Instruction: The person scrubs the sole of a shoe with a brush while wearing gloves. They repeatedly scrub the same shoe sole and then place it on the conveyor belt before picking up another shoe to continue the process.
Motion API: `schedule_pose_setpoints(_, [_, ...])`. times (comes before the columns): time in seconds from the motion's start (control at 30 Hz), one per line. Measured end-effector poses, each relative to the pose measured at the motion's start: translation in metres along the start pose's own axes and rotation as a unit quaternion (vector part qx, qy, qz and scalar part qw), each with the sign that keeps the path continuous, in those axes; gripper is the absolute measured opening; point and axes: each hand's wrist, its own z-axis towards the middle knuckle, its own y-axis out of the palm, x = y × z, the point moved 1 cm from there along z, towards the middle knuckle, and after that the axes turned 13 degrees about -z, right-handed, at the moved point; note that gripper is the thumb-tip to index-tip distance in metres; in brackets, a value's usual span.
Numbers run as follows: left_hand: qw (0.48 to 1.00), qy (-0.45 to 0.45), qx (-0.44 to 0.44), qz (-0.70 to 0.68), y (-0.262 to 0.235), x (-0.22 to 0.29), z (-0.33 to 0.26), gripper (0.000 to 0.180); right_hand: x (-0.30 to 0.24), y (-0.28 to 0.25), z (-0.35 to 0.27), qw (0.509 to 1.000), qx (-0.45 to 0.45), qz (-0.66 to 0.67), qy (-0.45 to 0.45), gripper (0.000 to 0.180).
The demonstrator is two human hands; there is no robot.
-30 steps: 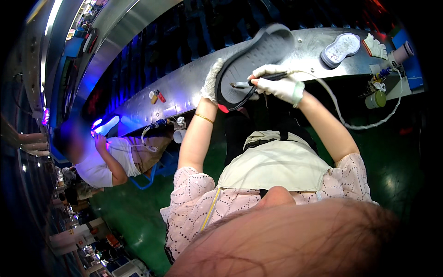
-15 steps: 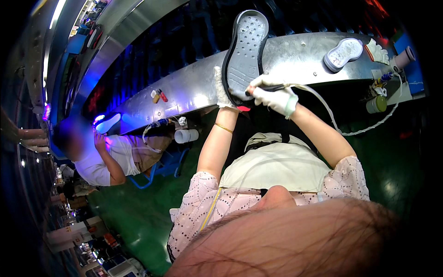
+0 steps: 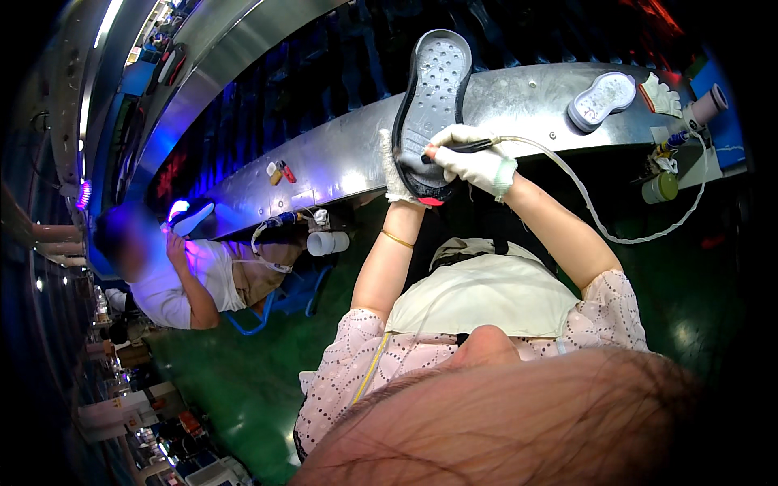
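Note:
A shoe sole [image 3: 438, 93] with a grey inner face, dark raised rim, small round holes at its far end and a red patch at its near end is tilted over the bench edge. My left hand [image 3: 391, 174], in a white knit glove, is closed on its left side; the fingers underneath are hidden. In my gloved right hand [image 3: 478, 168], a black-handled brush [image 3: 470, 147] is pinched, with a translucent hose [image 3: 559, 158] running from its back end. The brush's tip meets the inside of the sole near its red end; the tip is blurred.
A smaller pale sole [image 3: 601, 99] and a white glove [image 3: 662, 95] lie on the metal bench [image 3: 519, 97] at right. A cup [image 3: 709, 104] and a green-lidded jar [image 3: 660, 188] are beside them. Dark rollers run behind. A co-worker [image 3: 190, 275] sits at left.
The sole and my left hand have come slightly nearer to me, showing more of the red end. The brush tip and my right hand have shifted a little left across the sole.

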Motion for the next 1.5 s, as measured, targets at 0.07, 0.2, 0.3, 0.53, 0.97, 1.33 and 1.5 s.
schedule_pose_setpoints(0.07, [0.995,0.053,-0.06,0.059,0.004,0.003,-0.002,0.072,0.0,-0.002,-0.006,0.994,-0.073,0.086,0.014,0.018])
schedule_pose_setpoints(0.2, [0.995,0.048,-0.034,0.086,0.01,0.009,-0.004,0.071,0.004,-0.01,-0.008,0.992,0.014,0.125,0.03,0.015])
schedule_pose_setpoints(0.3, [0.997,0.02,-0.058,0.053,0.011,0.008,-0.005,0.075,0.004,-0.003,-0.013,0.999,0.005,0.028,0.018,0.013])
schedule_pose_setpoints(0.53, [0.996,0.002,-0.072,0.046,0.019,0.011,-0.009,0.077,0.006,-0.015,-0.018,0.982,-0.108,0.152,0.005,0.017])
schedule_pose_setpoints(0.97, [0.988,-0.024,-0.113,0.098,0.022,0.011,-0.032,0.084,0.037,-0.034,0.012,0.987,-0.005,0.141,-0.071,0.016])
schedule_pose_setpoints(1.33, [0.985,-0.048,-0.111,0.122,0.016,0.017,-0.03,0.086,0.009,-0.067,0.027,0.919,0.113,-0.251,-0.283,0.017])
schedule_pose_setpoints(1.5, [0.981,0.007,-0.102,0.162,0.016,0.027,-0.028,0.085,0.006,-0.069,0.003,0.961,-0.082,-0.237,-0.115,0.018])
